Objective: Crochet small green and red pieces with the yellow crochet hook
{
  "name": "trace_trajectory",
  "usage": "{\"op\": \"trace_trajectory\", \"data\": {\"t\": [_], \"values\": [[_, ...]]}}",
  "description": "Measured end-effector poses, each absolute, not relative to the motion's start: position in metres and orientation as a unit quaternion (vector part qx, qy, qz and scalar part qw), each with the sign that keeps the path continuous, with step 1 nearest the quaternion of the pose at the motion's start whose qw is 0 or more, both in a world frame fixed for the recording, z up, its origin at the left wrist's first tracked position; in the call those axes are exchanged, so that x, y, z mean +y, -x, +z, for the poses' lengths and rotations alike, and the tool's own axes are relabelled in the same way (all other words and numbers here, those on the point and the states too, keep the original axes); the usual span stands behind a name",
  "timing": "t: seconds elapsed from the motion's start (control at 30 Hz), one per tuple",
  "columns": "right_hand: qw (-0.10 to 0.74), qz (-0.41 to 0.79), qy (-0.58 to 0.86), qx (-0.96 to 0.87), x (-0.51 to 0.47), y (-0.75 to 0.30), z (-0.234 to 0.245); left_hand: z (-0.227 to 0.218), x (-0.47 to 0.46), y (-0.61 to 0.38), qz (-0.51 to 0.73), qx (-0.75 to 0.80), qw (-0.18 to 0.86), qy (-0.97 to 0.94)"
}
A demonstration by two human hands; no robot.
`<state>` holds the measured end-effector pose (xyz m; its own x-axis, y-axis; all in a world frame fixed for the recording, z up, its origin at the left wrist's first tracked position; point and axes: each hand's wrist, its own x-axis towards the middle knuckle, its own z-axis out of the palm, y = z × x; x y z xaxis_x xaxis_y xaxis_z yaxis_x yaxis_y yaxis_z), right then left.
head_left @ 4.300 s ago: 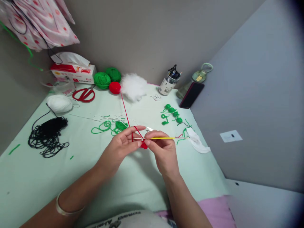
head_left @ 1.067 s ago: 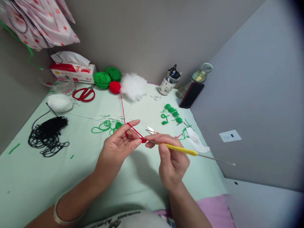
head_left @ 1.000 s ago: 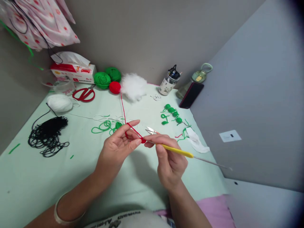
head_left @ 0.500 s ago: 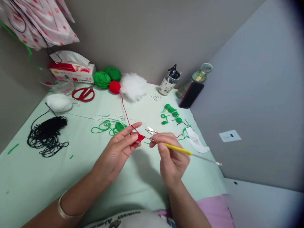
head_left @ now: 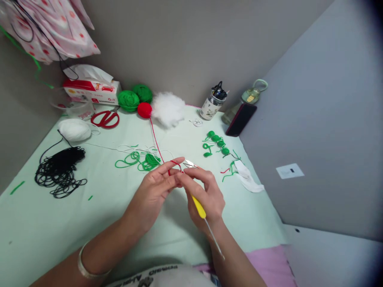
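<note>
My left hand (head_left: 152,191) pinches a small red crochet piece, now mostly hidden behind the fingers. Red yarn (head_left: 155,139) runs from the red ball (head_left: 145,110) down to my left hand and loops over its raised index finger. In my right hand (head_left: 206,197) is a crochet hook with a yellow grip (head_left: 198,206); its bare metal rear end points down toward my right forearm. The fingertips of both hands meet at the piece, so the hook's working tip is hidden. Just beyond the fingers lie small thread snips (head_left: 190,164).
At the back stand a tissue box (head_left: 91,91), green yarn balls (head_left: 128,100), white stuffing (head_left: 169,109), a pen jar (head_left: 210,105) and a phone (head_left: 241,119). Red scissors (head_left: 105,119), white yarn (head_left: 74,130) and black cord (head_left: 60,169) lie left. Small green crocheted pieces (head_left: 220,143) lie right.
My right hand has moved left against my left fingertips. The hook has swung from pointing rightward to pointing down toward me, and the red piece has become mostly hidden.
</note>
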<state>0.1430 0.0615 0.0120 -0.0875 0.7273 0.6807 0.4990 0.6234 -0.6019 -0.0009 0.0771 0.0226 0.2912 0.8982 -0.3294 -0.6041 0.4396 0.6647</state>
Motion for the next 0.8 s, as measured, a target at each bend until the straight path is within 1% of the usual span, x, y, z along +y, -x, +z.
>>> {"op": "trace_trajectory", "data": {"t": [0.07,0.23,0.3,0.33,0.37,0.4,0.47,0.53,0.57,0.6,0.67,0.73,0.8], "values": [[0.546,0.128,0.421,-0.713,0.061,-0.143,0.011,0.023,0.079,0.001,0.478,0.331,0.796,-0.17],[0.638,0.311,0.423,-0.564,0.068,-0.146,0.02,0.024,0.082,0.006,0.498,0.336,0.785,-0.151],[0.643,0.376,0.407,-0.529,0.071,-0.146,0.022,0.025,0.081,0.006,0.5,0.344,0.775,-0.173],[0.638,0.389,0.405,-0.527,0.071,-0.145,0.021,0.025,0.08,0.005,0.507,0.35,0.764,-0.191],[0.627,0.382,0.41,-0.541,0.071,-0.145,0.02,0.025,0.079,0.004,0.518,0.358,0.748,-0.211],[0.615,0.349,0.42,-0.568,0.07,-0.143,0.017,0.025,0.077,0.002,0.529,0.364,0.731,-0.231],[0.584,0.226,0.434,-0.647,0.068,-0.141,0.01,0.024,0.074,-0.002,0.541,0.367,0.713,-0.255],[0.554,0.099,0.429,-0.706,0.065,-0.14,0.004,0.024,0.073,-0.005,0.524,0.35,0.739,-0.238],[0.548,0.067,0.425,-0.717,0.064,-0.14,0.002,0.023,0.074,-0.006,0.506,0.338,0.764,-0.216],[0.551,0.063,0.424,-0.716,0.064,-0.141,0.001,0.023,0.075,-0.006,0.489,0.327,0.786,-0.191],[0.581,0.122,0.442,-0.673,0.067,-0.143,0.005,0.022,0.079,-0.003,0.472,0.315,0.81,-0.148],[0.62,0.226,0.456,-0.597,0.071,-0.147,0.012,0.021,0.083,0.001,0.478,0.321,0.807,-0.135],[0.64,0.332,0.451,-0.526,0.074,-0.149,0.018,0.02,0.085,0.004,0.487,0.332,0.793,-0.154]]}}
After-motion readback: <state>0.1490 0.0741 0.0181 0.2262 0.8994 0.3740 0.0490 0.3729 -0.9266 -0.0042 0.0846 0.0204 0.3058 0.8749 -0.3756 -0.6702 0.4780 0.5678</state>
